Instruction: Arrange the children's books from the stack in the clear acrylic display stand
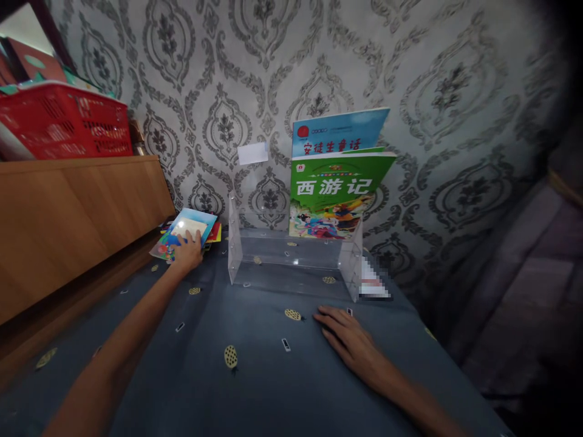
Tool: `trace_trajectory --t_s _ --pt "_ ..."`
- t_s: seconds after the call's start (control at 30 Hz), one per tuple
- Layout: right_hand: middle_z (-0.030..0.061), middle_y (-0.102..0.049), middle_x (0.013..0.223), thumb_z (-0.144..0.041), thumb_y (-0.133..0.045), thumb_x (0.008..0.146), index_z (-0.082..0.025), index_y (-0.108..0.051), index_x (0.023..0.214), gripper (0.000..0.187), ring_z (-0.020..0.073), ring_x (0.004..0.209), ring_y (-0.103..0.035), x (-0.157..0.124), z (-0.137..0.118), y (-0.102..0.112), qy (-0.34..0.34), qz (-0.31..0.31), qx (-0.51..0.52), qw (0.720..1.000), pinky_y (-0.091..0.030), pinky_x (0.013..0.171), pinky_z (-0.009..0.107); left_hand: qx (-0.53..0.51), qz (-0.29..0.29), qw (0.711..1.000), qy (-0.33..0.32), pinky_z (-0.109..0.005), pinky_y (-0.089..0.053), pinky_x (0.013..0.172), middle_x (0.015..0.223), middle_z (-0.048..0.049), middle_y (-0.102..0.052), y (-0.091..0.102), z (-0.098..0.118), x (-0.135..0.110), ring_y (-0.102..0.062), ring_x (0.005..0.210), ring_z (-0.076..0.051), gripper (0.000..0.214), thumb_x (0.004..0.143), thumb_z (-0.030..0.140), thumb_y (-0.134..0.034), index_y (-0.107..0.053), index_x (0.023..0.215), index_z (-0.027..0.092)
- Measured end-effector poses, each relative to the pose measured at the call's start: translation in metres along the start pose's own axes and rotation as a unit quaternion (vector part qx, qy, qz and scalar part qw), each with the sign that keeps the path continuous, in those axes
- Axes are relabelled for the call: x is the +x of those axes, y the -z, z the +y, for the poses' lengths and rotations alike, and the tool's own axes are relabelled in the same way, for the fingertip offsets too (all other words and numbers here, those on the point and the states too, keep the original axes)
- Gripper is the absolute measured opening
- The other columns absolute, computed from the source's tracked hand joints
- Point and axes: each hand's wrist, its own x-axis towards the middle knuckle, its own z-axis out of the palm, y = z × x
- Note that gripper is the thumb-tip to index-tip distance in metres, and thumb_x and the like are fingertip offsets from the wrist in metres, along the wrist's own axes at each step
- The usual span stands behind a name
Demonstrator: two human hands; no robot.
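Note:
My left hand lies with spread fingers on a blue picture book, the top one of a small pile at the left. Red and yellow edges of other books show beneath it. My right hand rests on the dark blue patterned cloth, fingers stretched out and holding nothing. Between and beyond my hands stands a clear acrylic book rack. A green book with white Chinese characters leans upright in its right part. Behind it rises a light blue book with red characters.
A wooden cabinet borders the cloth on the left, with a filled red plastic basket on top. A white card shows above the rack's left part. A blurred-out white item lies right of the rack. Patterned wallpaper closes the back.

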Motion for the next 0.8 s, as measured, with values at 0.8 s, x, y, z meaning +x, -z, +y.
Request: trace_trajectory --t_s 0.8 --pt "0.0126 -0.064 0.136 -0.039 -0.040 0.102 -0.024 -0.068 0.128 0.041 0.0297 0.126 -0.060 0.002 -0.003 0.002 -0.001 0.001 0.011 1.000 -0.045 0.111 0.058 0.042 -0.105 0.993 -0.028 -0.076 -0.046 0.082 0.149 -0.0475 -0.029 -0.016 0.015 -0.071 -0.051 0.123 -0.063 0.079 0.086 0.022 -0.048 -0.023 0.156 -0.004"
